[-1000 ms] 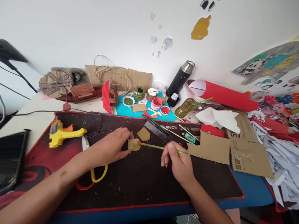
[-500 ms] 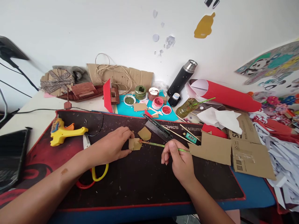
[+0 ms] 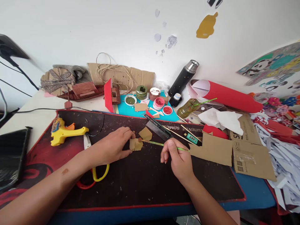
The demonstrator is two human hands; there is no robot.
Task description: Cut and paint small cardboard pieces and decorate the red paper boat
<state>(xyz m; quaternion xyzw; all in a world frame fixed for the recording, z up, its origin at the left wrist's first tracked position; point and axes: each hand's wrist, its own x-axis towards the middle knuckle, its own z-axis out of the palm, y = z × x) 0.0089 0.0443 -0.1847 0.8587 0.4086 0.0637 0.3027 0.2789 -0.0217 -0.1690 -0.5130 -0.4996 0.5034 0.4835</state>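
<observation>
My right hand (image 3: 178, 157) is closed around a green-handled paintbrush (image 3: 154, 143). The brush's brownish tip rests on the upper right part of a small tan cardboard piece (image 3: 135, 146). On the left edge of that piece, my left hand (image 3: 118, 142) grips with thumb and fingers, holding it flat on the dark mat (image 3: 145, 181). A second tan cardboard piece (image 3: 145, 133), with a pointed end, lies just behind the first. Under my left forearm are scissors (image 3: 102, 175) with red and yellow handles.
A yellow glue gun (image 3: 67, 132) lies left on the mat. Behind are paint jars (image 3: 141, 92), a paint lid (image 3: 167, 110), a jar with a brush (image 3: 188, 107) and a thermos (image 3: 184, 78). A ruler (image 3: 158, 128), a cutter (image 3: 192, 138) and cut cardboard (image 3: 214, 150) lie right.
My right hand has shifted slightly left, and the brush tip has moved a little left and up over the cardboard piece. My left hand keeps its hold.
</observation>
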